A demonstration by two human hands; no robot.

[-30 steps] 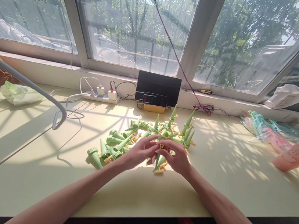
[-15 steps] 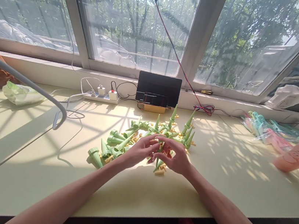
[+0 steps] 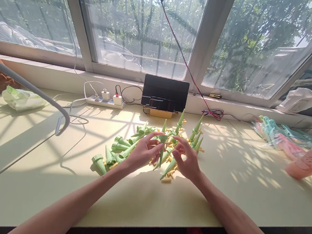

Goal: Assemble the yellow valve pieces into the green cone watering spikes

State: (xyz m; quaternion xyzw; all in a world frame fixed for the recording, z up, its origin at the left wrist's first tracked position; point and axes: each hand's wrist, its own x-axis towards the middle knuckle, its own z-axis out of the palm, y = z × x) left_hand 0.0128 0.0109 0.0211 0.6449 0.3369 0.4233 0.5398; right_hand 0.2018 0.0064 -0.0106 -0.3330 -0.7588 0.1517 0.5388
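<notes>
My left hand (image 3: 145, 152) is closed on a green plastic watering spike (image 3: 162, 151), gripping it between thumb and fingers with its ribbed cap up and its point down. Just right of that spike is my right hand (image 3: 187, 161), its index finger and thumb apart and the other fingers curled; nothing shows in it. Around and behind both hands lies a pile of green spikes (image 3: 122, 143), some on their sides, others standing point up. Small yellow plastic pieces (image 3: 167, 179) are scattered among them, several close to the right hand.
A dark tablet (image 3: 166, 85) stands at the back, a phone (image 3: 162, 104) before it. A power strip (image 3: 105, 102) with cables sits to its left. A grey curved bar (image 3: 32, 86) crosses the left side. Pink cup (image 3: 310, 162) and bagged plastic items (image 3: 281, 132) lie right.
My hands have moved apart. The right hand has come off the spike and shifted right, while the left keeps hold of it, now in plain view.
</notes>
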